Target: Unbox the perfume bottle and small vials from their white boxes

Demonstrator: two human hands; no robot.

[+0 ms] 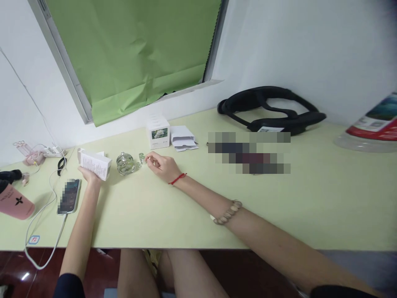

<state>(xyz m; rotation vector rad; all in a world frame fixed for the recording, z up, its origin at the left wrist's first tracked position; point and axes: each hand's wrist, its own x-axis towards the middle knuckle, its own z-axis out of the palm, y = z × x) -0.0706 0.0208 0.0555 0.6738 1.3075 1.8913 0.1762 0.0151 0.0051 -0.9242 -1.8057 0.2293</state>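
Note:
My left hand [89,176] is wrapped round a small white printed box [95,164], whose flap stands open at the left end. To the right of the box, a round ribbed glass jar [124,164] rests on the table. Small clear glass pieces [142,157] lie just beyond it. My right hand [161,166] is beside these pieces, fingers curled and fingertips close together at their right edge; whatever the fingertips hold is too small to make out. A red string and a beaded bracelet are on the right wrist and forearm.
Behind the hands are a white box with a flower picture [159,134] and folded white paper [183,138]. A charging phone [69,196], cable and pink cup [16,201] lie left. A black headset [273,109] and red-labelled container [372,124] are right.

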